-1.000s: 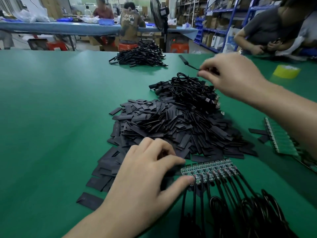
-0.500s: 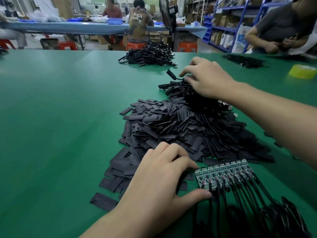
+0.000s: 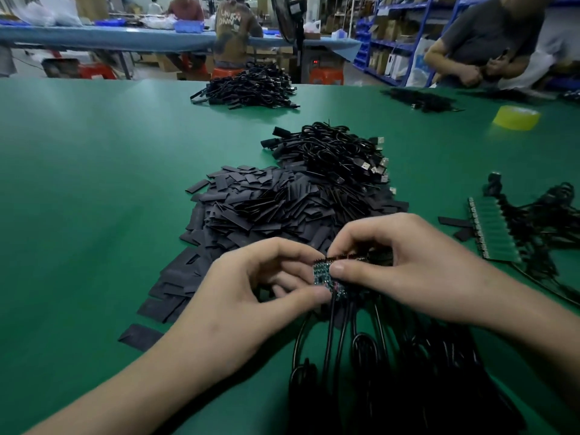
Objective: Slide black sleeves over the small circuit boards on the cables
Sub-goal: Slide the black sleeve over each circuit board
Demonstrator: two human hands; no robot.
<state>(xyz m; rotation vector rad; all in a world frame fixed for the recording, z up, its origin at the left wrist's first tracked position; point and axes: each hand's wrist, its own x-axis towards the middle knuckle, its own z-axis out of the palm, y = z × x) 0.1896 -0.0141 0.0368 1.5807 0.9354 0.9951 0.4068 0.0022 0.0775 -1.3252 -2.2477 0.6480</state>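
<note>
Both hands meet just in front of a big heap of flat black sleeves on the green table. My left hand pinches the left end of a strip of small green circuit boards. My right hand grips the same strip from the right, its thumb pressing on the boards. Black cables hang from the strip toward me in a dark tangle. My fingers hide most of the strip.
A pile of sleeved black cables with USB plugs lies behind the sleeves. Another board strip with cables lies at right. A yellow tape roll and more cable piles sit farther back. A person works at the far right.
My right hand has left the cable pile and come back to the board strip. My left hand lifted from the table, and both now hold the strip raised off the surface.
</note>
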